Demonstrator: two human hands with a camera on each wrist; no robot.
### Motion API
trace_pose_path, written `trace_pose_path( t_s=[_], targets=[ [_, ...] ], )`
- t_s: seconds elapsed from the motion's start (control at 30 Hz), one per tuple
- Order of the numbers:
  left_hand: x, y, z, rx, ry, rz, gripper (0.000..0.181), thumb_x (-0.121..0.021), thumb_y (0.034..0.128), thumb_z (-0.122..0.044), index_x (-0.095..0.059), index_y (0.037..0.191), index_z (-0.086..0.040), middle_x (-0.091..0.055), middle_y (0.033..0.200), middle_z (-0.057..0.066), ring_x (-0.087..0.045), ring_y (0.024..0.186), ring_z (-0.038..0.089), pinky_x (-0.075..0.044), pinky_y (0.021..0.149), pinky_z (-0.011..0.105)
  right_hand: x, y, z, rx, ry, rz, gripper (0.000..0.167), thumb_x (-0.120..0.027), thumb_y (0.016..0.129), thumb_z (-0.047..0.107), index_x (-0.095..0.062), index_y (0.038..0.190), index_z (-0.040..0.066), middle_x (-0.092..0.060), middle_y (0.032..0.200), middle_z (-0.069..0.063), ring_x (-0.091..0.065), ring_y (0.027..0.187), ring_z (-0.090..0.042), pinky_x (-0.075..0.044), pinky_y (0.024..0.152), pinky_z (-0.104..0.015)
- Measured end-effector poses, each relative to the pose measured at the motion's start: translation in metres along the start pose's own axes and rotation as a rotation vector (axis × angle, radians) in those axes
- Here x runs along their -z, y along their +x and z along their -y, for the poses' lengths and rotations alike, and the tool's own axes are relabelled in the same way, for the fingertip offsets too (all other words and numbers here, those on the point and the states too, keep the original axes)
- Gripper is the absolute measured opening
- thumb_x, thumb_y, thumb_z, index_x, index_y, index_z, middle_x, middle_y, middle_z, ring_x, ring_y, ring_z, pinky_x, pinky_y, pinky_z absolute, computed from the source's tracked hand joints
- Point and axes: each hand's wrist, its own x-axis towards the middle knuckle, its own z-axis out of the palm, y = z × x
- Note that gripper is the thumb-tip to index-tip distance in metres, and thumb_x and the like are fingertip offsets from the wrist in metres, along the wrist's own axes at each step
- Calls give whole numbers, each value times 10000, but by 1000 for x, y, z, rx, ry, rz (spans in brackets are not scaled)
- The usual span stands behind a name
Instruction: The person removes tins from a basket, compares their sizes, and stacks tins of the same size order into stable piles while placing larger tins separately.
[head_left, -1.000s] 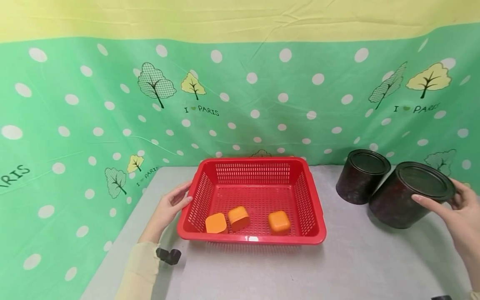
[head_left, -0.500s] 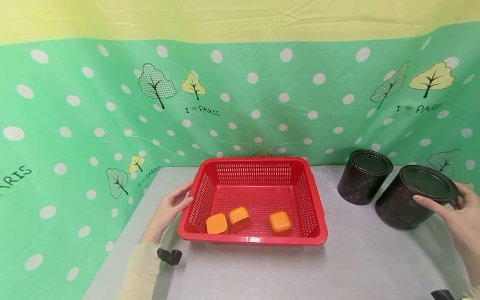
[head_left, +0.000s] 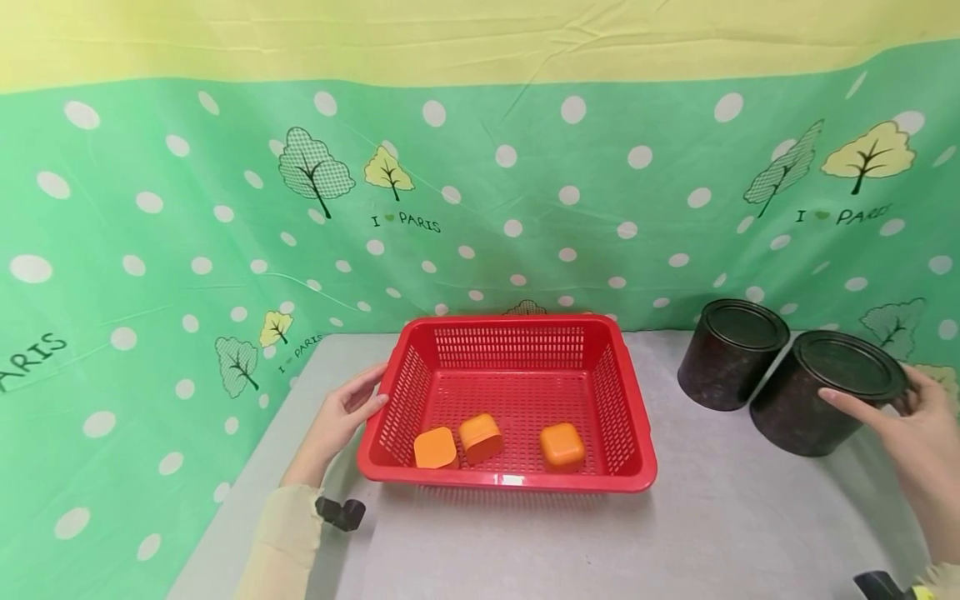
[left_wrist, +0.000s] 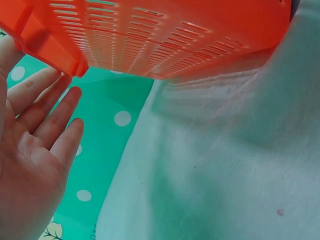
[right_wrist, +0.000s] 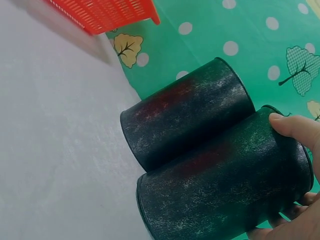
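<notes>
My left hand is at the left rim of the red basket, thumb and fingertips touching the rim; in the left wrist view the fingers are loosely extended by the basket's edge. Three orange blocks lie in the basket: one at front left, another beside it, a third to the right. My right hand grips the larger black canister near its top, thumb in front and fingers behind. It stands close beside the smaller black canister, both upright with lids.
A grey table carries everything. Behind and to the left hangs a green and yellow curtain with white dots and trees. The basket stands near the curtain at the table's middle, the canisters to its right.
The larger canister has come more upright and, since half a second ago, shifted slightly left toward the smaller one with my right hand. My left hand stays at the basket.
</notes>
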Motion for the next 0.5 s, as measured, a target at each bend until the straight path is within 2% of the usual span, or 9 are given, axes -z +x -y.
trace_pose_path(
  t_s=[0.07,0.13,0.2,0.27,0.33,0.5],
  targets=[
    [0,0,0,2,-6,3,574,-646,974,-178,-442,1495,-53,-408,1571,175,-369,1457,377,-403,1008,46,-1,0,0,-25,-33,-3,831,-736,894,149,-263,1562,297,-361,1115,404,-372,1311,104,-274,1101,-29],
    [0,0,0,4,-7,3,575,-652,970,-182,-447,1493,-60,-412,1572,162,-371,1461,363,-398,1013,45,-2,-1,0,-43,-50,-6,845,-730,900,174,-236,1576,286,-342,1117,410,-318,1384,76,-224,1219,-160],
    [0,0,0,1,-3,3,570,-651,970,-177,-451,1490,-55,-414,1570,167,-368,1464,369,-390,1018,42,-2,0,0,-41,-42,-6,824,-738,892,164,-269,1552,322,-356,1107,408,-351,1359,73,-240,1204,-148],
    [0,-1,0,-1,-1,3,563,-644,974,-169,-451,1489,-51,-411,1569,176,-364,1464,378,-383,1021,40,-2,0,0,-22,-24,-2,809,-751,879,135,-311,1530,330,-390,1080,400,-413,1234,114,-288,1058,-16],
    [0,-1,1,1,-1,2,560,-642,974,-164,-451,1488,-47,-409,1569,182,-362,1465,383,-382,1021,40,-2,1,0,-12,-23,3,808,-759,872,131,-323,1526,322,-406,1062,396,-397,1132,168,-301,923,48],
    [0,1,0,12,15,-4,574,-649,973,-195,-448,1494,-65,-411,1573,162,-370,1466,362,-387,1028,51,-2,1,0,-11,-88,14,858,-735,901,204,-217,1584,249,-355,1125,410,-358,1314,112,-283,1027,30]
  ],
)
